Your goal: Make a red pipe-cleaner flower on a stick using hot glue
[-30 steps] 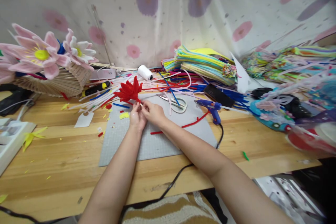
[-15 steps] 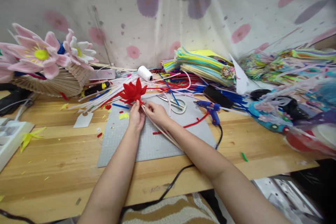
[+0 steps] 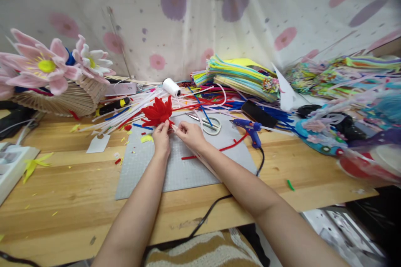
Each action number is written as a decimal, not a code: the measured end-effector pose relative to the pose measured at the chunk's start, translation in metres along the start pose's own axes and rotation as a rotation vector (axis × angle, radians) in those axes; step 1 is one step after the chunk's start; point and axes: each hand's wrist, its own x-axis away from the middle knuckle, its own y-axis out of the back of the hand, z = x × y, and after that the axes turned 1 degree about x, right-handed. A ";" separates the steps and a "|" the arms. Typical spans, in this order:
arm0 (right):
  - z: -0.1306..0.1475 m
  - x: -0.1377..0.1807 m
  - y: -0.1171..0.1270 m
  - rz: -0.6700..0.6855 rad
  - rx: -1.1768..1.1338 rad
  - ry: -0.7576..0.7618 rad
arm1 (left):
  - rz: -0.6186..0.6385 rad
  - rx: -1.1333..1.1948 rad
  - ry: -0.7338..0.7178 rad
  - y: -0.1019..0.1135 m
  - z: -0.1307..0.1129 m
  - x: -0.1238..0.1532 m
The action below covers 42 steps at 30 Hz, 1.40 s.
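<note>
Over the grey cutting mat [image 3: 140,179], my left hand [image 3: 162,138] is closed on the base of a red pipe-cleaner flower [image 3: 156,111], whose petals spread up and to the left. Right beside it, my right hand [image 3: 189,134] pinches the pale stem strips [image 3: 205,163], which trail down under my right forearm. The fingertips of both hands nearly meet below the petals. Scissors [image 3: 213,126] with pale handles lie just behind my right hand. A red pipe cleaner [image 3: 230,146] rests on the mat to its right.
A blue glue gun [image 3: 252,128] with a black cord lies at the mat's right edge, near a dark phone [image 3: 258,113]. Behind are loose pipe cleaners, a white thread spool [image 3: 171,87] and pipe-cleaner bundles [image 3: 244,77]. Pink flowers [image 3: 46,64] stand at left; a white tag [image 3: 98,143] lies nearby.
The red flower has tipped slightly to the left and lower, its petals turned. My right hand has shifted a little to the right along the stem; both hands keep their hold.
</note>
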 end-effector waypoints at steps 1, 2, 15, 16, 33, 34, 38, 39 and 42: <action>0.000 0.000 0.000 0.006 -0.004 -0.003 | -0.004 -0.017 -0.005 0.000 0.000 0.000; 0.000 0.000 0.001 0.014 -0.009 -0.004 | -0.007 -0.034 -0.008 0.000 0.000 0.000; -0.004 -0.001 -0.003 0.066 -0.069 0.012 | -0.059 -0.274 -0.133 0.003 -0.003 0.003; -0.006 -0.001 -0.001 0.088 -0.081 0.022 | -0.055 -0.283 -0.126 0.004 -0.003 0.002; -0.029 0.002 -0.002 0.153 -0.225 -0.032 | -0.132 -0.598 -0.175 0.018 -0.017 0.007; -0.028 0.002 -0.003 0.155 -0.262 -0.016 | -0.098 -0.545 -0.167 0.016 -0.018 0.012; -0.023 0.003 -0.006 0.200 -0.410 0.018 | 0.100 -0.288 -0.011 0.008 -0.017 0.030; -0.021 0.003 -0.007 0.223 -0.429 0.023 | 0.128 -0.230 0.030 0.007 -0.016 0.033; -0.019 0.006 -0.011 0.297 -0.418 0.046 | 0.116 -0.107 0.106 0.004 -0.017 0.040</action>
